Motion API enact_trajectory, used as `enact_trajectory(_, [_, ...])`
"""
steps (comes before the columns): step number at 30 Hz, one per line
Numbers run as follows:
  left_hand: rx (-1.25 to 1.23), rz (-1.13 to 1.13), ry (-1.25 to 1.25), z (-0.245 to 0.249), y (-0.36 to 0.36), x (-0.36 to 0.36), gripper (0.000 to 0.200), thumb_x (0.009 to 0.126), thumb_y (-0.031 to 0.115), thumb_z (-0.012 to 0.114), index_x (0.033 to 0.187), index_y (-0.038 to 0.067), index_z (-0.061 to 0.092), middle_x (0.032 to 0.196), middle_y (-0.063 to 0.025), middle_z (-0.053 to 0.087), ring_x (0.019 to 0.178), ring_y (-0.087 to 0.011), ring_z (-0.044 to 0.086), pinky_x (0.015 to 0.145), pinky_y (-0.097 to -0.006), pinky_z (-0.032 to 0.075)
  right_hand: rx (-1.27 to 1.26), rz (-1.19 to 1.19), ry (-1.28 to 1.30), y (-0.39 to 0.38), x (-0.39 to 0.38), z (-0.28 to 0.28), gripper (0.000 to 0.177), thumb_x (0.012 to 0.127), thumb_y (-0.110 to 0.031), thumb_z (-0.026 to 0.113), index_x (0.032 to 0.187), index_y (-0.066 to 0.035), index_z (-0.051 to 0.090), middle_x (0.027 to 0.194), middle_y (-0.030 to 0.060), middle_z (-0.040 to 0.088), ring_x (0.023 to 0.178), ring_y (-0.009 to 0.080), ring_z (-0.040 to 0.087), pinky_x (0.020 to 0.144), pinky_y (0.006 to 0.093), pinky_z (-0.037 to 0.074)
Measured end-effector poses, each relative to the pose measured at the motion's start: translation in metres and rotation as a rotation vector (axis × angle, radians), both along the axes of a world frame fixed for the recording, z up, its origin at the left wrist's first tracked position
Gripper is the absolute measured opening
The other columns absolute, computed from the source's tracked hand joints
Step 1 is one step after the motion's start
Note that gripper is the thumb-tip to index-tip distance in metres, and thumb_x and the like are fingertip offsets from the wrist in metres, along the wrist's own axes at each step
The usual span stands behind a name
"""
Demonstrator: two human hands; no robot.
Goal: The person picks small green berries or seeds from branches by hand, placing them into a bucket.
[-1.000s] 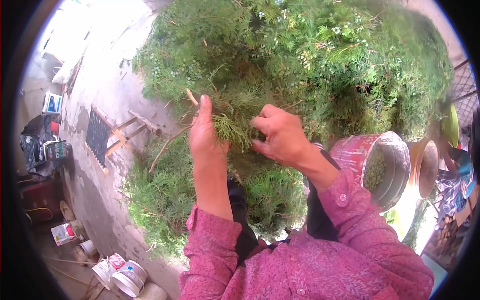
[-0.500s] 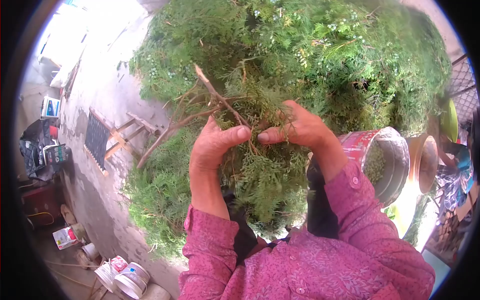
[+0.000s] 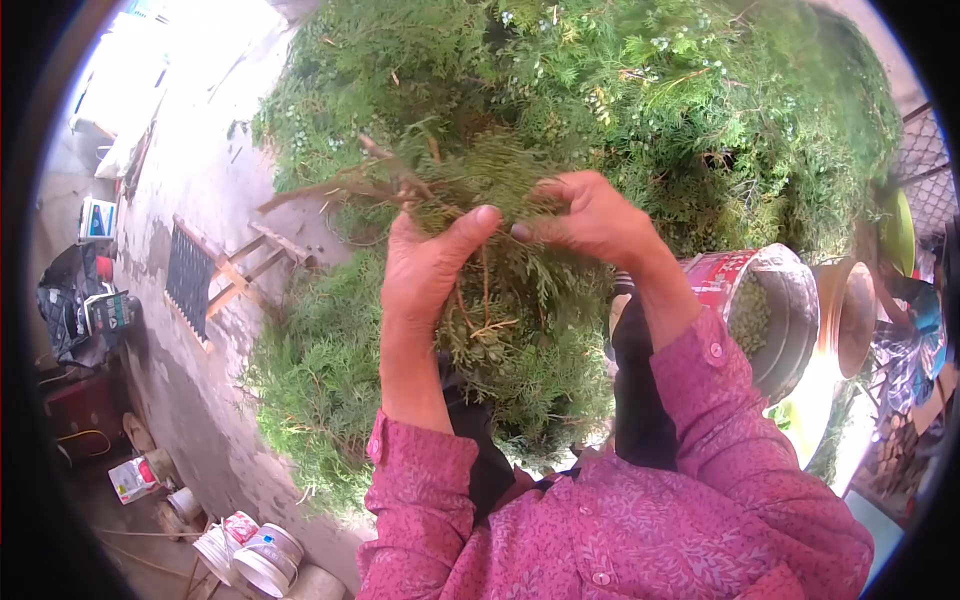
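My left hand (image 3: 428, 262) is closed around a leafy evergreen branch (image 3: 490, 185), its thumb pointing up and to the right. Bare woody stems of that branch stick out to the left of the hand, blurred by motion. On the right of the same foliage, my right hand (image 3: 590, 225) has its thumb and fingers pressed together; what they pinch is too small and blurred to name. Green sprays hang below and between the two hands. Behind them rises a large heap of evergreen cuttings (image 3: 700, 110) with small pale cones.
To the right, a red and white bucket (image 3: 715, 280) holds small green pieces, beside a tan container (image 3: 850, 318). A wooden frame with a dark woven seat (image 3: 190, 278) lies at the left. White buckets (image 3: 268, 562) stand at the lower left. Dark-clad legs are below the hands.
The branch has turned and its woody stems have shifted up and left. Both hands have moved slightly, with the right hand a little higher and its fingers more bent.
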State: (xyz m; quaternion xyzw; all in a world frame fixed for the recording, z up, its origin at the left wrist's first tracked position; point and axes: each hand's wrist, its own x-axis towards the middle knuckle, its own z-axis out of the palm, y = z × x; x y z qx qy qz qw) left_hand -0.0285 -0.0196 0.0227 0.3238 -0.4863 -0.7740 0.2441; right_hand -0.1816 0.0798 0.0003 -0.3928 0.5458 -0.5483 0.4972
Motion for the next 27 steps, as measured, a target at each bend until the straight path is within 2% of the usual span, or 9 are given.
enact_trajectory(2, [-0.050,0.035,0.017,-0.003,-0.008,0.007,0.034,0.074,0.012,0.072,0.103,0.001,0.057,0.090,-0.0049,0.063,0.078,-0.0131,0.059,0.070,-0.0279,0.049,0.233,-0.208,-0.012,0.003,-0.011,0.010,0.026,0.078,-0.023,0.069,0.092,-0.002,0.064,0.077,0.0014,0.063,0.066,0.0059,0.053,0.060,0.0228,0.045])
enact_trajectory(3, [-0.024,0.109,0.003,-0.003,-0.013,0.011,0.032,0.075,0.012,0.072,0.101,0.002,0.058,0.090,-0.0044,0.063,0.078,-0.0126,0.059,0.070,-0.0274,0.049,0.181,-0.295,-0.030,0.001,-0.016,0.006,0.026,0.081,-0.025,0.066,0.092,-0.002,0.062,0.069,0.0000,0.058,0.057,0.0061,0.051,0.051,0.0198,0.041])
enact_trajectory(4, [0.001,0.183,-0.009,-0.004,-0.018,0.014,0.029,0.075,0.013,0.071,0.099,0.002,0.059,0.089,-0.0039,0.063,0.078,-0.0121,0.059,0.070,-0.0269,0.049,0.176,-0.300,-0.030,0.003,-0.023,0.002,0.026,0.081,-0.025,0.066,0.092,-0.002,0.062,0.069,0.0000,0.058,0.057,0.0061,0.051,0.051,0.0198,0.041])
enact_trajectory(6, [0.017,0.245,-0.027,-0.006,-0.026,0.019,0.026,0.077,0.013,0.068,0.099,0.002,0.059,0.088,-0.0052,0.063,0.077,-0.0141,0.061,0.068,-0.0277,0.051,0.127,-0.455,-0.510,0.006,-0.033,-0.001,0.025,0.082,-0.026,0.064,0.091,-0.003,0.060,0.063,-0.0026,0.051,0.052,0.0056,0.047,0.043,0.0170,0.035])
enact_trajectory(8, [0.232,0.244,0.089,-0.003,-0.031,0.025,0.027,0.080,0.014,0.065,0.102,0.000,0.057,0.090,-0.0075,0.063,0.076,-0.0170,0.063,0.065,-0.0291,0.053,0.120,-0.509,-0.555,0.007,-0.034,0.004,0.024,0.083,-0.026,0.063,0.092,-0.004,0.058,0.061,-0.0034,0.047,0.052,0.0051,0.045,0.041,0.0160,0.031])
enact_trajectory(10, [0.215,0.254,0.114,0.009,-0.027,0.025,0.027,0.082,0.014,0.061,0.104,-0.001,0.056,0.091,-0.0106,0.063,0.076,-0.0196,0.064,0.064,-0.0311,0.055,0.094,-0.530,-0.645,0.009,-0.036,0.008,0.022,0.084,-0.024,0.062,0.092,-0.003,0.059,0.066,-0.0023,0.050,0.054,0.0050,0.047,0.041,0.0160,0.033])
enact_trajectory(20, [0.235,0.178,0.080,0.002,-0.028,0.030,0.034,0.078,0.012,0.062,0.106,-0.004,0.051,0.091,-0.0154,0.062,0.076,-0.0238,0.064,0.066,-0.0356,0.056,0.027,-0.351,-0.504,0.014,-0.034,0.009,0.022,0.079,-0.019,0.068,0.093,-0.004,0.061,0.073,-0.0017,0.057,0.058,0.0034,0.051,0.046,0.0143,0.036])
enact_trajectory(25, [0.314,0.133,0.107,0.003,-0.022,0.024,0.034,0.076,0.008,0.061,0.106,-0.005,0.051,0.091,-0.0161,0.062,0.077,-0.0245,0.064,0.066,-0.0357,0.056,0.056,-0.247,-0.092,0.011,-0.026,0.010,0.038,0.074,-0.021,0.073,0.104,-0.001,0.059,0.078,0.0005,0.060,0.067,0.0066,0.053,0.060,0.0213,0.043])
enact_trajectory(27, [0.322,0.165,0.135,0.007,-0.015,0.017,0.033,0.074,0.005,0.059,0.105,-0.006,0.051,0.089,-0.0162,0.062,0.077,-0.0252,0.064,0.067,-0.0358,0.056,0.073,-0.177,-0.071,0.012,-0.025,0.012,0.042,0.073,-0.021,0.074,0.106,-0.001,0.058,0.078,0.0006,0.060,0.069,0.0074,0.052,0.063,0.0225,0.043])
